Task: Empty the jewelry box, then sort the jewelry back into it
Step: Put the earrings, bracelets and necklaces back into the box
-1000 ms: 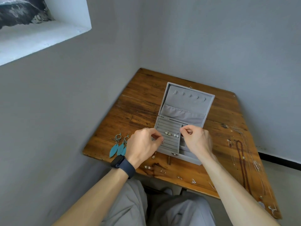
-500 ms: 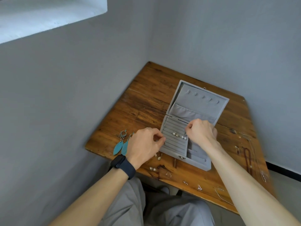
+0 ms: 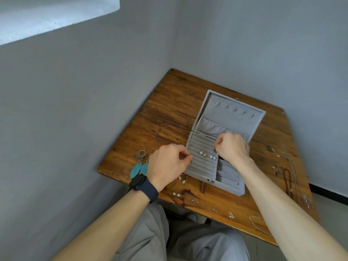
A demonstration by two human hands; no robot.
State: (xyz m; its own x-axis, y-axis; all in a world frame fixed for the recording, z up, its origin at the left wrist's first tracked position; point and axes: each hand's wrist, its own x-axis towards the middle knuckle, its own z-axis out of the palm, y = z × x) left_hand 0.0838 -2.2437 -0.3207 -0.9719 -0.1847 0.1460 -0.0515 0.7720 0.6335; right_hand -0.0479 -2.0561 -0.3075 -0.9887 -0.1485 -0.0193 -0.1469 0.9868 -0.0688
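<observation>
The sorting step is in hand: the open grey velvet jewelry box sits toward the near side of the worn brown wooden table, its lid tilted back. 2 pairs already sit in its slotted rows, a pair of gold-toned earrings and a pair of white pearl studs just beside them.

The right hand is curled over those rows, its fingertips pinching what looks like a small dark earring. The left hand is clenched at the box's left rim, thumb and forefinger together. I cannot tell whether it holds anything.

The next move probably calls for pressing that earring into a slot, then fetching the next loose piece.

- **Left of the box:** 2 teal feather drop earrings lie by the left wrist, close to the table's left edge.
- **Near edge:** small silver stud earrings and a thin silver chain lie close to the edge by the lap, where a sweeping forearm could knock them off.
- **Right side:** a dark beaded necklace lies well apart from the box.

Grey walls close the table's left and far sides. The bare wood beyond and to the left of the box is the open room.
</observation>
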